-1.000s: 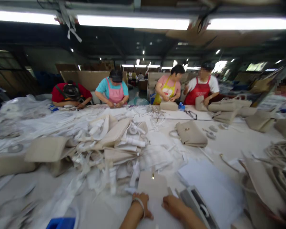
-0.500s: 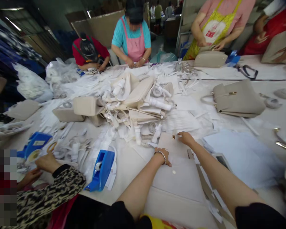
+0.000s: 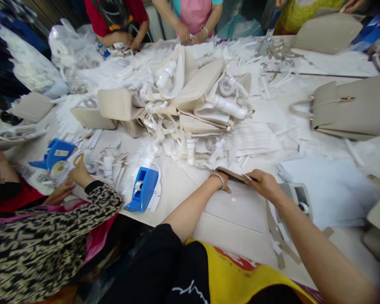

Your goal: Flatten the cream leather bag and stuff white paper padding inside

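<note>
A light beige handbag lies flat on the table in front of me, a small pale round spot on its body. Its flap is raised, so I see mostly its darker edge. My right hand pinches the flap at its right end. My left hand, wearing a twisted silver bracelet, rests by the flap's left end. Its thumb stretches over the bag body, and its other fingers are partly hidden behind the flap.
Beige bags with white-wrapped straps are heaped ahead. A blue tape dispenser stands left, near a co-worker's hand holding orange-handled scissors. White sheets and a grey device lie right. A finished-looking handbag lies beyond.
The flap, earlier flat with its gold clasp showing, is now lifted on edge. My right hand has closed on it. The view has tilted down, and the co-worker at left has shifted.
</note>
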Motion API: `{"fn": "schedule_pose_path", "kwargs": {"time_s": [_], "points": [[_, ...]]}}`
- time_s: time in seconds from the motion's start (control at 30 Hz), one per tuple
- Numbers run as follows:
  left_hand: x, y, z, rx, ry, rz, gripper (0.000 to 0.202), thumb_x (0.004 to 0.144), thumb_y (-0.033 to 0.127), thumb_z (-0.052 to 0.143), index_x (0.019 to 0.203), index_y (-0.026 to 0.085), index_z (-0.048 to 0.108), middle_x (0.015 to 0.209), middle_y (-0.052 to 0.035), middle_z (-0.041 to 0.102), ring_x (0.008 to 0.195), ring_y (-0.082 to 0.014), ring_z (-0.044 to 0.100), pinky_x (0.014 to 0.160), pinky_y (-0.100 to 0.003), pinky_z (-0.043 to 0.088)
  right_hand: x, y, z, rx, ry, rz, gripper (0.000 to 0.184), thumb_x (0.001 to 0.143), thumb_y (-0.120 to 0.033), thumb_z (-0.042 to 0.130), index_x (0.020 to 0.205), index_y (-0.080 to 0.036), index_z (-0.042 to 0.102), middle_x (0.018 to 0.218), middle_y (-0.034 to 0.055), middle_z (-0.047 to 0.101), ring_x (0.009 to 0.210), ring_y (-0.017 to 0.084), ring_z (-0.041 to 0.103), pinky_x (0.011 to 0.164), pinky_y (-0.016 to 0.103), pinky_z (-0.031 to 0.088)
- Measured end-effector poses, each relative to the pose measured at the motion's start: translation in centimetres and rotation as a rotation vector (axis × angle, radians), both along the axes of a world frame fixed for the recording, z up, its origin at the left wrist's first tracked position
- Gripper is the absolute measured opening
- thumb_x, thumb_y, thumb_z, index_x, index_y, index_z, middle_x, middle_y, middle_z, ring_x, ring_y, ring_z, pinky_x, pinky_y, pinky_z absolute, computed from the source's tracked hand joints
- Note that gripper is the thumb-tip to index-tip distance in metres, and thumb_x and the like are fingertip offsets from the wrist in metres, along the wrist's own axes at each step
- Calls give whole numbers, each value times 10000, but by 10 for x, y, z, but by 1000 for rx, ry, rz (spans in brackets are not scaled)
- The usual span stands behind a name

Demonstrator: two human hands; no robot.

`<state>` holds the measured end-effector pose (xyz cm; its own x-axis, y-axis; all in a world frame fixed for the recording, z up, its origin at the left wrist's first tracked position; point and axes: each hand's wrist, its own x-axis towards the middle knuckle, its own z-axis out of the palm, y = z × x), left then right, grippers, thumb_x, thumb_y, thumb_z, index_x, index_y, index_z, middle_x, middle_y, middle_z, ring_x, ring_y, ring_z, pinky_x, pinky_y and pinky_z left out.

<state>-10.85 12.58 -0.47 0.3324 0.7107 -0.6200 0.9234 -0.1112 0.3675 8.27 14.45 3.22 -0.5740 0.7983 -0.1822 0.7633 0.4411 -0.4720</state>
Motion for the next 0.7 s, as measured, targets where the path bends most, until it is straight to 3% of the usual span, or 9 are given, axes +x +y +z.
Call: {"fn": "schedule_pose_path", "kwargs": {"time_s": [0.1,0.23,0.4,0.47,0.57,0.63,0.7], "points": [[-3,-7,-2,52,-43,8,891,547,593,669,1312,247,371,1420,-85,312,1297,-331,224,1066,-461,149,5,-44,-10,7,39,-15,283,801,-211,419,980,-197,639,873,67,623,825,184,569,714,271,430],[-10,-19,-3,145,-153,80,857,548,566,685,1296,267,393,1396,-55,359,1307,-309,208,1084,-431,94,8,-65,-29,20,67,-63,303,786,-181,411,1006,-210,618,880,57,625,830,185,576,720,285,451],[-29,-35,-3,131,-374,367,777,509,449,760,1206,226,497,1331,-57,433,1274,-251,296,1093,-312,142,7,-66,-40,30,65,-102,295,796,-198,415,998,-220,628,875,39,626,809,179,582,686,270,452],[-37,-49,-4,126,-378,484,836,562,457,731,1282,187,403,1386,-91,347,1289,-237,278,1084,-285,179,6,-69,-42,33,57,-100,297,798,-194,409,996,-214,630,867,38,627,808,173,582,691,263,450],[-42,-77,-7,30,-404,744,1028,614,539,662,1378,98,135,1431,-182,221,1301,-248,266,1057,-307,263,2,-73,-44,49,28,-84,308,793,-175,394,994,-194,627,888,50,624,843,181,572,735,274,441],[-43,-94,-9,-89,-447,875,1059,598,579,652,1365,70,130,1400,-204,283,1257,-253,348,1011,-311,340,0,-74,-41,62,1,-66,309,795,-172,391,998,-181,623,914,61,618,864,190,565,750,283,433],[-44,-106,-13,-201,-504,943,1003,565,563,683,1322,82,234,1334,-187,401,1175,-250,451,946,-308,411,-1,-74,-35,70,-26,-32,304,804,-178,390,999,-179,623,917,64,613,860,192,562,740,281,428]]}}
